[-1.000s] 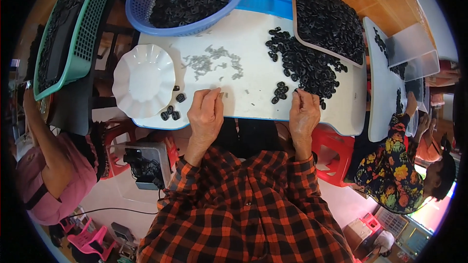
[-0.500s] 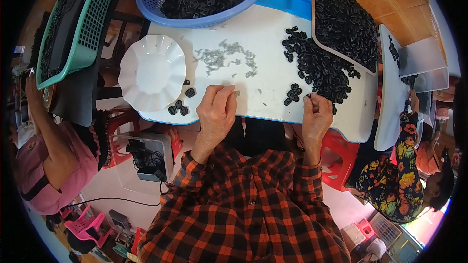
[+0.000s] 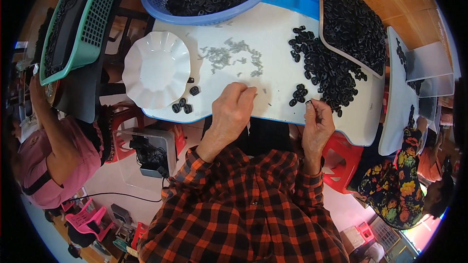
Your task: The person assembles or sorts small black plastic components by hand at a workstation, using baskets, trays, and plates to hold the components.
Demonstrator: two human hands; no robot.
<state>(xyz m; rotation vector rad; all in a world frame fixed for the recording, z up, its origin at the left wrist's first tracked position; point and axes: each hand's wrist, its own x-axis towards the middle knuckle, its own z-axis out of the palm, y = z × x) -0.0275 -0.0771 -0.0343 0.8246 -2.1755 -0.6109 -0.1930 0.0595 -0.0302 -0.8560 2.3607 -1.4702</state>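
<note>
While the right hand [image 3: 319, 125] pinches a small black piece [image 3: 308, 102] by the near side of the black heap [image 3: 331, 73] on the bench [image 3: 278, 24], the left hand [image 3: 233, 109], well apart, bunches its fingertips near the clear bits [image 3: 219, 59], its hold hidden: picking-up work, I'd judge, calling for a fine, steady pinch.

Soft light brightens the table [image 3: 282, 44], where clear strips [image 3: 222, 57] nearly wash out mid-surface and the plate [image 3: 155, 70] at its left end gleams beside a faint shadow. Glare burns below and right of the table; fisheye distortion bends its surroundings into black corners.
</note>
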